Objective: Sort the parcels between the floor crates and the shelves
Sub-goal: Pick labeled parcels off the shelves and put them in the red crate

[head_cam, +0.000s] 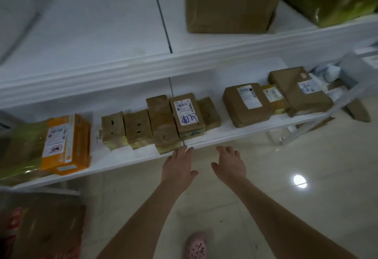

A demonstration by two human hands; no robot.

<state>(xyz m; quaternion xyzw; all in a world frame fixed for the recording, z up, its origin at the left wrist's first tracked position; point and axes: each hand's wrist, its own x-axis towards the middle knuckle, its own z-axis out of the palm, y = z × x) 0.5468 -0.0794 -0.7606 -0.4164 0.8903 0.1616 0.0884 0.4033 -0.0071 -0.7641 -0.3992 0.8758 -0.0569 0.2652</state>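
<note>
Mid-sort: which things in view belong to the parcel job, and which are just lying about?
Job: left hand and right hand, both open; orange box; row of small brown parcels; labelled parcel with blue writing; larger brown parcels; lower shelf; large carton on the upper shelf.
Lying about: pink clog; cardboard scrap on the floor.

Dim, greyish light. One lamp glare spot on the glossy floor (300, 181); left of it, frame edge blurred. Shelf lines bow from wide-angle distortion.

The white lower shelf (214, 136) carries an orange box (69, 146), brown taped parcels (161, 119) and labelled parcels (245, 103); the upper shelf (122, 62) carries a large cardboard box (231, 3).
</note>
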